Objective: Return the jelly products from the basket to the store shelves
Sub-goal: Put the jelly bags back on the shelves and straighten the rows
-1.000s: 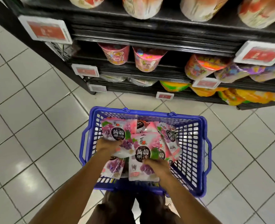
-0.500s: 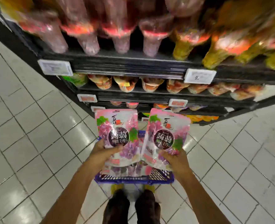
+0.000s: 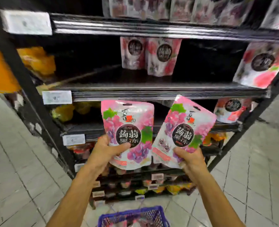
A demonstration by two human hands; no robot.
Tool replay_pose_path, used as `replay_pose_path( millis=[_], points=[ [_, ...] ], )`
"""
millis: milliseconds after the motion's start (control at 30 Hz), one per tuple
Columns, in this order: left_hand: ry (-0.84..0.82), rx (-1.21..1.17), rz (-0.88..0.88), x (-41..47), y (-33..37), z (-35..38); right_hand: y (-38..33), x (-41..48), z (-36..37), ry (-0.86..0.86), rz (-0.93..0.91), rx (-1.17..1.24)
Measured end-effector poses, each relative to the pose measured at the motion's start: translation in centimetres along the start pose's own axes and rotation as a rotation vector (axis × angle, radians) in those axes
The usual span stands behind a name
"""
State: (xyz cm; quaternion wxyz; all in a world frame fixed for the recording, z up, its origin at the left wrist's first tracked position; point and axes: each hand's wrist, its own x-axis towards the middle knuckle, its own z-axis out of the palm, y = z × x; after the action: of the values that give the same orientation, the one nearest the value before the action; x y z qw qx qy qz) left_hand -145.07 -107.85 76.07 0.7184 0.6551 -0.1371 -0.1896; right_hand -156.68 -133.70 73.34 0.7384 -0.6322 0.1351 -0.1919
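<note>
Head view. Left hand (image 3: 106, 154): grip closed round a grape jelly pouch (image 3: 127, 126), upright, centre frame. Right hand (image 3: 191, 161): grip on a second pouch (image 3: 184, 128), tilted right, just beside the first. Both are held before the middle shelf (image 3: 152, 94), where matching pouches (image 3: 149, 55) stand. The basket (image 3: 134, 216), bottom edge, shows more pink packs. Judgement: neither pouch shelved yet; more left.
</note>
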Motion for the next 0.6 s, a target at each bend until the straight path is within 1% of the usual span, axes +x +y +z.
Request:
replay_pose_path(
  millis=[100, 233, 400, 500, 600],
  points=[
    [-0.012, -0.021, 0.131, 0.0, 5.5, 0.6, -5.8, 0.3, 0.6, 0.008, -0.129, -0.014],
    [-0.033, -0.049, 0.263, 0.3, 10.4, 1.1, -11.6, -0.1, 0.6, 0.027, -0.244, -0.025],
    [-0.062, -0.096, 0.313, 1.3, 14.0, 2.3, -17.0, -0.3, -0.6, 0.131, -0.329, -0.056],
    [-0.077, -0.128, 0.354, 1.9, 15.7, 4.1, -19.3, -0.2, -1.7, 0.216, -0.351, -0.091],
    [-0.059, -0.137, 0.379, 2.7, 17.2, 6.3, -21.4, 0.3, -2.9, 0.252, -0.386, -0.152]
  ],
)
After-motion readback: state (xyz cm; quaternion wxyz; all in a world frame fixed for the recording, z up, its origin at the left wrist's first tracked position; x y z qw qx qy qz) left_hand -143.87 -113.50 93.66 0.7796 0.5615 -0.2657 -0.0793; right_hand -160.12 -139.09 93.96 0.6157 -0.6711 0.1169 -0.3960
